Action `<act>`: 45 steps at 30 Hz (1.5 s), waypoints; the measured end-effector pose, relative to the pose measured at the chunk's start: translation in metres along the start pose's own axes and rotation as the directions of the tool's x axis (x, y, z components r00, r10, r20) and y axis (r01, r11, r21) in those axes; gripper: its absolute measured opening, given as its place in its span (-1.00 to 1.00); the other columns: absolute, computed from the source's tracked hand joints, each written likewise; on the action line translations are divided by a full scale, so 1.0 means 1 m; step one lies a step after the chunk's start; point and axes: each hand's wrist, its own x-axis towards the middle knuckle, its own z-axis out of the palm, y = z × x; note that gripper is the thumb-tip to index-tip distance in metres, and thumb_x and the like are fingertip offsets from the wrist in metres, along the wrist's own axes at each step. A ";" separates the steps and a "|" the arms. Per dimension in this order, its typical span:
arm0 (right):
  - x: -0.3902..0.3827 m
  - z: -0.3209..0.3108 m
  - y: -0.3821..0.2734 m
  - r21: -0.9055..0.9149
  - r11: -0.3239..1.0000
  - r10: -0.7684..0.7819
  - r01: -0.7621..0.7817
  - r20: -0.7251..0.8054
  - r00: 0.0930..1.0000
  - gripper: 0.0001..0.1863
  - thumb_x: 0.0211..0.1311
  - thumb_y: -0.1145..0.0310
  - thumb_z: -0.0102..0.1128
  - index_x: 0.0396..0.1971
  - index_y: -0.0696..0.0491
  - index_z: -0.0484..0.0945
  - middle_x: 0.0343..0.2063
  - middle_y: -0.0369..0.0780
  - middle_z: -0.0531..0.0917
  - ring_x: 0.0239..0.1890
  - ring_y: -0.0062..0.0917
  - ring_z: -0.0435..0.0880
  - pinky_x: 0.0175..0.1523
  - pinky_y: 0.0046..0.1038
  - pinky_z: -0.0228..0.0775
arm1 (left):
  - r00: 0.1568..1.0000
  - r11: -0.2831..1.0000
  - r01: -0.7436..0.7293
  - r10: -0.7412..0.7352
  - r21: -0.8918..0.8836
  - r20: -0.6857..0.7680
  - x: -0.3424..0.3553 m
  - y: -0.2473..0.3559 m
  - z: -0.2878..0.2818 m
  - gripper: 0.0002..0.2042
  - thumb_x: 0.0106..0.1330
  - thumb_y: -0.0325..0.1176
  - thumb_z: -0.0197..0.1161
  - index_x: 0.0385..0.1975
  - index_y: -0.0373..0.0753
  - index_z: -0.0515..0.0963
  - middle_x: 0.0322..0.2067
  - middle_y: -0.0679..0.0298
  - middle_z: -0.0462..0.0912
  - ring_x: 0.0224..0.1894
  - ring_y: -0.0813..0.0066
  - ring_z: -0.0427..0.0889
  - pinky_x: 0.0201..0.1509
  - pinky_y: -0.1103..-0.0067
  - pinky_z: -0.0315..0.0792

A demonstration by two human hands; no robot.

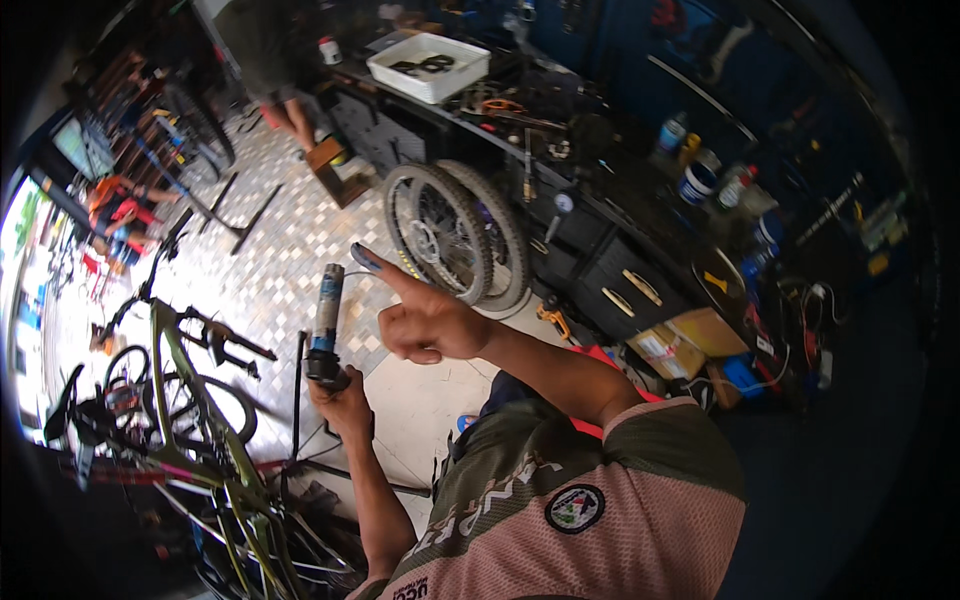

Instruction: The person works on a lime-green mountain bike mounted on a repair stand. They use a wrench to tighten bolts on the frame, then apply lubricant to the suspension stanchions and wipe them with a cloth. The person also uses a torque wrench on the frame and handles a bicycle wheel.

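While I am steering from afar, my left hand (343, 402) is grasping a smeared tube (327, 308) near-upright above the tiled floor (290, 235); my right hand (432, 322) is apparently holding nothing, its dark-tipped forefinger (393, 278) extending nearby. Greasing seems underway; next is calling for light fingertip contact.

You are standing in a bicycle workshop: a green bike frame (187, 375) is showing at your left, two loose wheels (424, 240) are resting beside a dark workbench (590, 275), and tools (527, 165) (plus a white tray (431, 87)) are crowding it.
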 end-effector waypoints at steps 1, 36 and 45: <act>-0.002 -0.008 0.002 -0.470 0.878 -0.122 0.088 -0.041 0.992 0.01 0.43 0.34 0.20 0.72 -0.17 -0.23 -0.45 -0.21 0.58 -0.61 -0.55 0.49 -0.50 -0.44 0.40 | 0.989 0.987 0.131 -0.124 -0.089 0.081 0.001 0.019 0.010 -0.79 0.21 -0.62 0.34 -0.25 -0.28 0.46 -0.43 0.35 0.54 -0.37 0.60 0.51 -0.23 0.55 0.46; -0.294 -0.345 -0.247 -0.476 -0.004 -0.921 -0.879 -0.340 0.188 -0.32 0.22 0.02 0.52 0.32 -0.08 0.61 -0.04 -0.18 0.64 -0.01 -0.30 0.65 0.04 -0.22 0.57 | 0.690 0.952 0.278 -0.105 -0.129 0.716 0.090 0.090 0.413 -0.72 0.18 -0.63 0.37 -0.15 -0.28 0.50 -0.39 0.35 0.57 -0.40 0.58 0.55 -0.25 0.53 0.54; -0.383 -0.447 -0.278 0.258 -0.158 -0.600 -0.953 -0.792 -0.115 -0.04 -0.05 -0.44 0.49 0.33 -0.15 0.65 0.63 -0.04 0.13 0.69 -0.08 -0.07 0.65 0.03 -0.09 | 0.693 0.909 0.400 -0.215 -0.119 0.689 0.105 0.073 0.396 -0.76 0.18 -0.63 0.32 -0.23 -0.18 0.49 -0.44 0.41 0.55 -0.48 0.64 0.53 -0.43 0.57 0.55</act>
